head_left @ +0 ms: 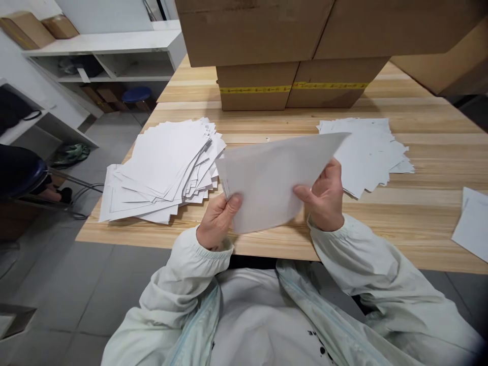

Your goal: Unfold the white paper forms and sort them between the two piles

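The sheets point(267, 188) look greyish white and gently bowed — left hand point(219, 219) and right hand point(324, 195) are pinching their sides; how many sheets, I cannot tell — most fingers are hidden behind.

Two hands point(218, 219) point(327, 197), one paper sheaf point(270, 188), two large paper piles point(168, 160) point(369, 157), one smaller pile point(473, 223), four stacked cartons point(253, 33)

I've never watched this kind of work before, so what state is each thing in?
Papers: held up, bowed
Left hand: closed on their left side
Right hand: closed on their right side
Left pile: loose, fanned out
Right pile: loose, uneven edges
Boxes: stacked, lower two taped
Far stool: upright
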Action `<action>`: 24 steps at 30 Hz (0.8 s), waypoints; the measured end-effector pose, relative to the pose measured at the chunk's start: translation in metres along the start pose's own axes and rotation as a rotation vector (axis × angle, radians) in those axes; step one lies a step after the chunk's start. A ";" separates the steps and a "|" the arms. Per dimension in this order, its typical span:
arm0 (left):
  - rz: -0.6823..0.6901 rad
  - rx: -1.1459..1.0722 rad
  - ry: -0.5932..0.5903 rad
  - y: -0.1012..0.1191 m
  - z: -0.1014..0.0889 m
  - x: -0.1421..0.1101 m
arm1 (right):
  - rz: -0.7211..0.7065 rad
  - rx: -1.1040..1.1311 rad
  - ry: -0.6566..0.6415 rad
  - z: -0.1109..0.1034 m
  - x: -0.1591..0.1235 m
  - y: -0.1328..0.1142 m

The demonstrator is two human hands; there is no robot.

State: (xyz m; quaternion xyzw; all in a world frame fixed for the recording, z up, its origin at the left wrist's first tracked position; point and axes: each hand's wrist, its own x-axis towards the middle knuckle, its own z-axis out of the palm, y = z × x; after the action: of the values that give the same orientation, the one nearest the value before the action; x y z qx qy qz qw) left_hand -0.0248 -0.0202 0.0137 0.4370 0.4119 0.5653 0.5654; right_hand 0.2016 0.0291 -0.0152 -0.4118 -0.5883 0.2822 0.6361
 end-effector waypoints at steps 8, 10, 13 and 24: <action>0.210 0.241 -0.070 0.009 0.009 0.020 | -0.090 -0.069 -0.071 -0.008 -0.007 -0.001; 0.235 0.225 -0.044 0.005 0.012 0.022 | -0.083 -0.073 -0.059 -0.007 -0.008 -0.002; 0.249 0.164 0.012 0.004 0.018 0.021 | -0.065 -0.054 -0.012 -0.003 -0.006 -0.008; 0.271 0.089 0.064 0.003 0.023 0.023 | -0.024 0.020 -0.015 0.000 -0.007 -0.002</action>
State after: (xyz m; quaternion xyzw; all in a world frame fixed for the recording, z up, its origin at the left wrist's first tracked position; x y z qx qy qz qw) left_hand -0.0032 0.0023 0.0235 0.4951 0.3917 0.6311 0.4506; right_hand 0.2003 0.0221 -0.0175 -0.3962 -0.5951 0.2834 0.6392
